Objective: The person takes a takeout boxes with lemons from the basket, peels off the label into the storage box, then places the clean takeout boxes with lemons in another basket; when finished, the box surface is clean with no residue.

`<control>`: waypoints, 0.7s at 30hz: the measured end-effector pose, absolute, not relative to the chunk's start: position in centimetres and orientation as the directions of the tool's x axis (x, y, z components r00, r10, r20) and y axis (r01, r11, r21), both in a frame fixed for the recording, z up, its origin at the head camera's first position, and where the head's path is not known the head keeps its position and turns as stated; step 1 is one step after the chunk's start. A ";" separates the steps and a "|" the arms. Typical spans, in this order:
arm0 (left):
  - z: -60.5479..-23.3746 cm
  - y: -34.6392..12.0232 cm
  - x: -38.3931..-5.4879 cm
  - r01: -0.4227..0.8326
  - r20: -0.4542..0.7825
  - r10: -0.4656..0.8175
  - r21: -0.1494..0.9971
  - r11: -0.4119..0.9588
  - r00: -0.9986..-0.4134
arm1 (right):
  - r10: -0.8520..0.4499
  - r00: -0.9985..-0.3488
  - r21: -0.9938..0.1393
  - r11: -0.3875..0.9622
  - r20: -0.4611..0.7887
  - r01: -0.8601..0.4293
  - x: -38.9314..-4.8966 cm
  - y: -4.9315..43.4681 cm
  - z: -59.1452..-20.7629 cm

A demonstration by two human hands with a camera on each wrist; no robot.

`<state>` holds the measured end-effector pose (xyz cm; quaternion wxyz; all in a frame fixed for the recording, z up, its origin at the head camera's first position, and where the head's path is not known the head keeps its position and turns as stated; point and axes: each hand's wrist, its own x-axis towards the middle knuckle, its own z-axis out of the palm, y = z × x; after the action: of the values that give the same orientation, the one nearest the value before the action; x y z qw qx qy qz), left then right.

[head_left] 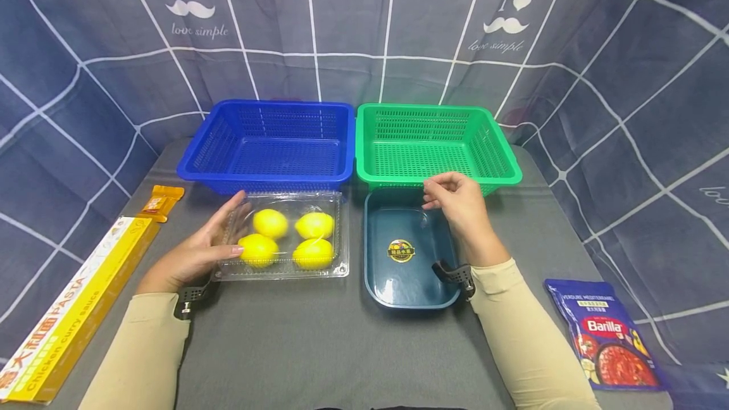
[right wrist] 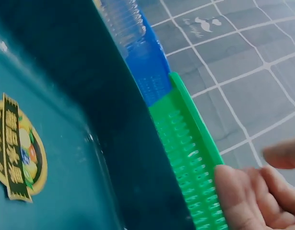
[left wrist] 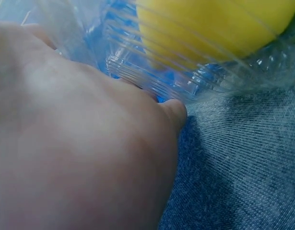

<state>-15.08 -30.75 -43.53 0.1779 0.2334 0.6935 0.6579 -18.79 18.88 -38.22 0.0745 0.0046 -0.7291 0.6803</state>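
A clear plastic box (head_left: 287, 269) holds several yellow lemons (head_left: 314, 254), seen through its lid in the head view. My left hand (head_left: 196, 252) grips the box's left side, its thumb over the lid and its other fingers along the far left edge. In the left wrist view, the ribbed box wall (left wrist: 152, 86) and one lemon (left wrist: 209, 28) show beyond the back of that hand. To the right lies a dark teal tray (head_left: 410, 283) with a round fruit sticker. My right hand (head_left: 458, 201) hovers over its far right corner, fingers loosely bent and holding nothing.
Behind stand a blue basket (head_left: 267, 177) and a green basket (head_left: 501, 173), side by side. A yellow pasta box (head_left: 74, 315) and a small orange packet (head_left: 162, 201) lie at left. A Barilla sauce pouch (head_left: 606, 334) lies at right. Grid-patterned cloth (head_left: 353, 18) surrounds the table.
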 end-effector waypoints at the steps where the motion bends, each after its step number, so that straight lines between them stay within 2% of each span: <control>1: -43.5 -30.7 -15.1 0.090 0.061 0.558 0.996 0.025 -0.828 | 0.125 -0.987 -0.995 0.004 0.099 -0.099 -18.9 19.0 -38.3; 5: -43.6 -30.7 -15.1 0.094 0.061 0.555 0.995 0.031 -0.829 | 0.224 -0.974 -0.964 -0.263 -0.025 -0.036 -19.3 19.5 -38.7; 10: -43.8 -30.7 -15.2 0.089 0.051 0.546 0.995 0.044 -0.836 | 0.294 -0.925 -0.829 -0.558 -0.241 0.038 -19.7 20.4 -39.0; 15: -43.8 -30.7 -15.2 0.097 0.063 0.554 0.995 0.033 -0.830 | 0.367 -0.849 -0.725 -0.688 -0.379 0.026 -19.9 21.1 -39.2; 21: -43.7 -30.8 -15.1 0.089 0.057 0.554 0.996 0.030 -0.831 | 0.426 -0.780 -0.690 -0.723 -0.459 0.011 -20.1 21.6 -39.4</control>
<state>-15.14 -30.76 -43.72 0.1770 0.2309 0.6956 0.6569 -20.13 21.59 -39.40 0.1187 -0.3100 -0.3525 0.8750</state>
